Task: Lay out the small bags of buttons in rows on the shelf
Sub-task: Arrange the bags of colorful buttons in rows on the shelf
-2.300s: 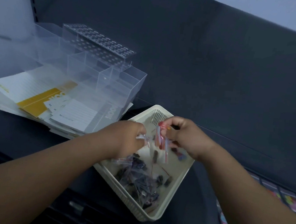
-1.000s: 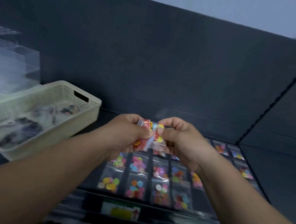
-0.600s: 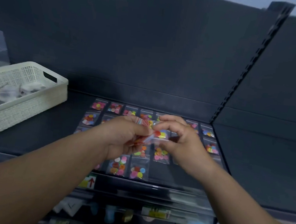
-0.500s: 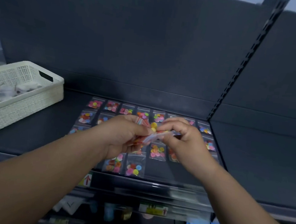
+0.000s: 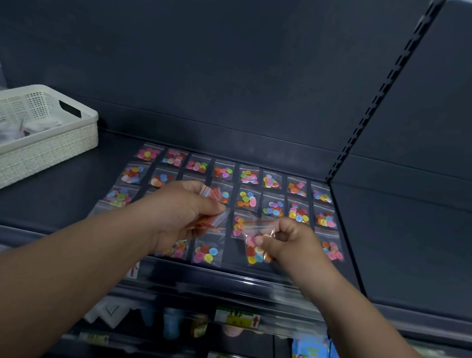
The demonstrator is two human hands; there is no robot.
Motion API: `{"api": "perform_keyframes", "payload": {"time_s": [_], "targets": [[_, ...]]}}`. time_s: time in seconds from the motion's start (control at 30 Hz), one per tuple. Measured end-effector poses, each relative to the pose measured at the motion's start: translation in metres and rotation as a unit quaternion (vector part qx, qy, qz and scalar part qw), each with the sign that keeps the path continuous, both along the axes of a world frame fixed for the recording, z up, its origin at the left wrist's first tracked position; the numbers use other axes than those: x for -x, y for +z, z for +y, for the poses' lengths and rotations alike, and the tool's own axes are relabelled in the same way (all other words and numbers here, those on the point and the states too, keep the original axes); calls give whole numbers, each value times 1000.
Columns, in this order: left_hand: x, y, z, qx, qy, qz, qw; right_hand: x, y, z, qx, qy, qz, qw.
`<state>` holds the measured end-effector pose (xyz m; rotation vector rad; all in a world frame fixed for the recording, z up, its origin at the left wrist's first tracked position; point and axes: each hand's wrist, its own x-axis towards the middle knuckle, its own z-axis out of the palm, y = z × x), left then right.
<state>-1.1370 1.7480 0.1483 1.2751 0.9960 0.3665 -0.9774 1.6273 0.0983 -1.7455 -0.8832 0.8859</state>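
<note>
Two hands work over the shelf: the left hand grips a bunch of bags, the right hand pinches one bag. One basket sits left.

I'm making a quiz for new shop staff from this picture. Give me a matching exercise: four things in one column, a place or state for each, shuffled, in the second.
Things
1. white perforated plastic basket
2. left hand
3. right hand
4. dark metal shelf

Places or states
A. pinches one clear bag of coloured buttons low over the front row
B. bears rows of button bags
C. stands at the shelf's left end
D. grips a small bunch of clear red-strip bags

Pairs: 1-C, 2-D, 3-A, 4-B
</note>
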Motion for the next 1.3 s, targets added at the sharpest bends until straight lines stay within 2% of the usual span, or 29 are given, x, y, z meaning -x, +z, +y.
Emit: {"api": "perform_keyframes", "payload": {"time_s": [0.2, 0.43, 0.63, 0.93, 1.17, 1.23, 1.3], "targets": [[8, 0, -4, 12, 2, 4, 1000, 1, -13, 4, 47, -19, -48, 998], [13, -1, -6, 13, 2, 1, 1000, 3, -23, 5, 47, -7, -138, 989], [15, -1, -6, 14, 5, 2, 1000, 5, -21, 4, 35, 1, -124, 992], [16, -5, -5, 23, 2, 0, 1000, 6, -25, 4, 84, 17, -164, 983], [13, -6, -4, 16, 5, 11, 1000, 11, -22, 12, 63, -2, -124, 990], [12, -5, -4, 14, 4, 12, 1000, 14, -24, 14, 69, 3, -142, 987], [12, -4, -4, 11, 1, 14, 1000, 16, -25, 13, 84, 4, -203, 976]]}}
